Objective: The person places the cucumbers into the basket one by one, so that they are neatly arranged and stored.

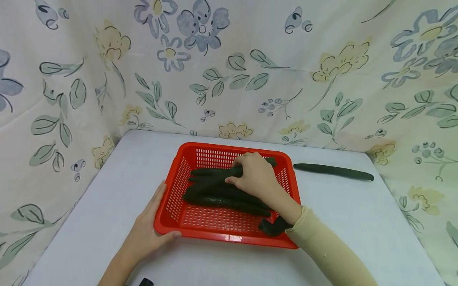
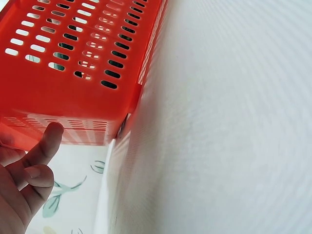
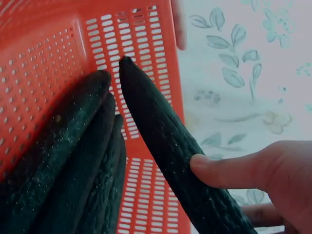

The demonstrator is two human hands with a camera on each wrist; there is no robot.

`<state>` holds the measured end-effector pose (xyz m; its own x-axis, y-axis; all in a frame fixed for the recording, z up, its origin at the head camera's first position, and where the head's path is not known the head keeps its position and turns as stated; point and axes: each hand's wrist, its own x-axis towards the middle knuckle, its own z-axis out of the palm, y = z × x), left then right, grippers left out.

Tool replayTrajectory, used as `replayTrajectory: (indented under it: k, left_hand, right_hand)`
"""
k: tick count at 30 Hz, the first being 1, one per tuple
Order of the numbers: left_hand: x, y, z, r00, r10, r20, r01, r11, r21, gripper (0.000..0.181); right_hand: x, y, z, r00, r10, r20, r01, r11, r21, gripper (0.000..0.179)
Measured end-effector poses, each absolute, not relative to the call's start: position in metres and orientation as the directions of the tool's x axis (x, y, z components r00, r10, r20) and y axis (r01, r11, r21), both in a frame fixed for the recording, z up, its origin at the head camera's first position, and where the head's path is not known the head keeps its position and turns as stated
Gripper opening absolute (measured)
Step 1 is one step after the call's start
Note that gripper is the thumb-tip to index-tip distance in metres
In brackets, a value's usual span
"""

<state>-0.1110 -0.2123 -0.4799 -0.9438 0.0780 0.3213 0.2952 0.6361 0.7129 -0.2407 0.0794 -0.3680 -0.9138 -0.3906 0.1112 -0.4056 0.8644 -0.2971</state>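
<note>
My right hand point(image 1: 258, 174) pinches a long dark green cucumber point(image 3: 161, 126) between thumb and fingers, slanted over the red plastic basket point(image 1: 229, 237). Beneath it, several more cucumbers point(image 1: 229, 201) lie side by side on the basket's floor; the right wrist view shows their rounded ends point(image 3: 78, 117) next to the held one. At the basket's near left corner is my left hand point(image 1: 148, 226), with fingers along the outer left wall and thumb by the front rim. In the left wrist view its loosely bent fingers point(image 2: 48, 144) touch the slotted wall.
A single cucumber point(image 1: 333, 171) lies on the white table point(image 1: 358, 214), right of the basket. Floral cloth point(image 1: 229, 99) hangs behind the table and along its sides. A dark strap point(image 1: 273, 227) shows by my right wrist, over the basket's near right corner.
</note>
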Motion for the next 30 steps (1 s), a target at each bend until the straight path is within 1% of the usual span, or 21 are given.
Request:
replayTrajectory:
  k: [8, 12, 15, 20, 23, 30]
  left_hand:
    - [-0.111, -0.213, -0.482, -0.939, 0.080, 0.336, 0.310, 0.622, 0.719, 0.131]
    - [-0.111, -0.213, -0.481, -0.939, 0.079, 0.335, 0.309, 0.621, 0.720, 0.131]
    - [-0.111, -0.212, -0.480, -0.939, 0.081, 0.333, 0.309, 0.620, 0.721, 0.131]
    - [-0.111, -0.212, -0.479, -0.944, 0.073, 0.323, 0.296, 0.625, 0.722, 0.130]
    - [-0.111, -0.212, -0.479, -0.943, 0.071, 0.325, 0.297, 0.624, 0.723, 0.129]
    - [-0.111, -0.211, -0.479, -0.943, 0.075, 0.326, 0.300, 0.621, 0.724, 0.129]
  right_hand:
    - [-0.238, 0.073, -0.376, -0.896, -0.442, 0.036, -0.433, 0.855, -0.285, 0.039]
    - [-0.239, 0.072, -0.379, -0.886, -0.463, -0.025, -0.439, 0.856, -0.274, 0.039]
    - [-0.240, 0.073, -0.379, -0.864, -0.492, -0.105, -0.452, 0.851, -0.269, 0.037]
    - [-0.239, 0.073, -0.380, -0.804, -0.555, -0.212, -0.508, 0.828, -0.239, 0.035]
    - [-0.239, 0.072, -0.382, -0.779, -0.584, -0.230, -0.542, 0.811, -0.222, 0.034]
    - [-0.240, 0.073, -0.384, -0.740, -0.606, -0.290, -0.561, 0.795, -0.230, 0.031]
